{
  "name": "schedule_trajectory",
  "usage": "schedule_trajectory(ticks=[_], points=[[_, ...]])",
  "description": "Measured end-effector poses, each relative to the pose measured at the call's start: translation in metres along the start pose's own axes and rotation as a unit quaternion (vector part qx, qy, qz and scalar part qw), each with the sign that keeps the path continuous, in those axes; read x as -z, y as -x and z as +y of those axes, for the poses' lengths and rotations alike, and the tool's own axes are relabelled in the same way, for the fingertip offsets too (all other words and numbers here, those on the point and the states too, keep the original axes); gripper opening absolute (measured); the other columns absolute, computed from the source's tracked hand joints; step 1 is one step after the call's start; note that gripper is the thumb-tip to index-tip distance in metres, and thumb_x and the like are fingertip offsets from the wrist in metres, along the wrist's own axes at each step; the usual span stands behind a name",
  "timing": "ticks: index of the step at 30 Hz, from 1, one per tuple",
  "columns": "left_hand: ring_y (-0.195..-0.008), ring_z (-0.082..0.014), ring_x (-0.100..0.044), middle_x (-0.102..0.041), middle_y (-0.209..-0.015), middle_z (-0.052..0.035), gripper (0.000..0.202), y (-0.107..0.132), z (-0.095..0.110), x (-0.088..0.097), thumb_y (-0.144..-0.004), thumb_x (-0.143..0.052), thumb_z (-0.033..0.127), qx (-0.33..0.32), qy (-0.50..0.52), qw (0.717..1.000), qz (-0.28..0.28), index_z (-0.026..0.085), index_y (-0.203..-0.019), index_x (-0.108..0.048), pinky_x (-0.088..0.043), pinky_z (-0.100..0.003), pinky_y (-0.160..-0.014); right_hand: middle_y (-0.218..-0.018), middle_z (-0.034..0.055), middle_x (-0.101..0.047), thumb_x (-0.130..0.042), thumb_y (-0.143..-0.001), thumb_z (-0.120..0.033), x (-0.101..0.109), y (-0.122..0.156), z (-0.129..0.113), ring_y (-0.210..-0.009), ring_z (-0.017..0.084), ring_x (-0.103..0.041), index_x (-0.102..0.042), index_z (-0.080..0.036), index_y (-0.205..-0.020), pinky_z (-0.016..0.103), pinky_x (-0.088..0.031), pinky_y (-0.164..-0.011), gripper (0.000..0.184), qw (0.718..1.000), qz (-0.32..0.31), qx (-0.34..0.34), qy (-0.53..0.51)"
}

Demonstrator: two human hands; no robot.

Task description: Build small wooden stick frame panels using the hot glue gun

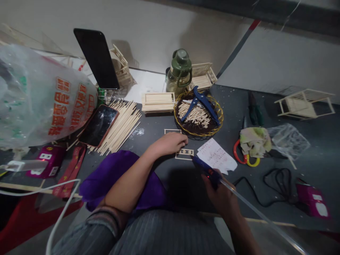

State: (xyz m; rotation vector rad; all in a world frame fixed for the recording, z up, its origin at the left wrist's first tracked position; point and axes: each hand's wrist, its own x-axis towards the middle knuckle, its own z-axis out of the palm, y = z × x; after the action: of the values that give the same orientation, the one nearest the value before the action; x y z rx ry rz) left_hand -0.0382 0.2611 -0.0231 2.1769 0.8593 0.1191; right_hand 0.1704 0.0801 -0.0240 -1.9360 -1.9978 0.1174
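My right hand (223,193) is wrapped round a blue hot glue gun (205,168), with a long clear glue stick (265,219) running out of its back. The gun's nozzle points at the right end of a small wooden stick frame (184,154) lying on the dark table; whether they touch I cannot tell. My left hand (171,143) is closed just above that frame, its fingers curled together, and what they pinch, if anything, is too small to make out. A second stick frame (172,130) lies partly behind the left hand. Beside the nozzle is a handwritten paper (216,156).
A yellow-rimmed basket (221,122) holds short stick pieces and a blue cutter (205,102). Long sticks (119,127) and a phone (99,125) lie left. A green-lidded bottle (180,71) stands behind. Scissors (239,152), pliers (255,109) and a black cord (278,184) are at right.
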Motion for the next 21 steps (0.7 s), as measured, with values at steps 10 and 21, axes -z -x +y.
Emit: schedule_trajectory(ticks=[10,21], points=[[-0.087,-0.0178,-0.062,-0.07,-0.098,-0.0053,0.021,-0.0007,-0.0011,-0.001,-0.09,-0.046,0.016,-0.002,-0.002,1.0,-0.002,0.019,-0.099,-0.065,-0.043,-0.027,-0.073,-0.067,0.0068,-0.07,-0.048,-0.095,-0.047,-0.0011,0.0011,-0.0015,-0.047,0.018,-0.063,-0.065,-0.015,-0.093,0.025,-0.043,-0.047,0.037,1.0,-0.011,-0.011,-0.004],[-0.087,-0.0179,-0.062,-0.07,-0.098,-0.0051,0.021,0.0,-0.0001,0.0002,-0.09,-0.046,0.015,-0.002,-0.005,1.0,-0.001,0.019,-0.098,-0.065,-0.044,-0.027,-0.074,-0.074,0.009,-0.073,-0.05,-0.095,-0.047,-0.003,0.0022,-0.0024,-0.053,0.02,-0.067,-0.065,-0.015,-0.095,0.027,-0.048,-0.049,0.035,1.0,-0.004,0.005,-0.028]])
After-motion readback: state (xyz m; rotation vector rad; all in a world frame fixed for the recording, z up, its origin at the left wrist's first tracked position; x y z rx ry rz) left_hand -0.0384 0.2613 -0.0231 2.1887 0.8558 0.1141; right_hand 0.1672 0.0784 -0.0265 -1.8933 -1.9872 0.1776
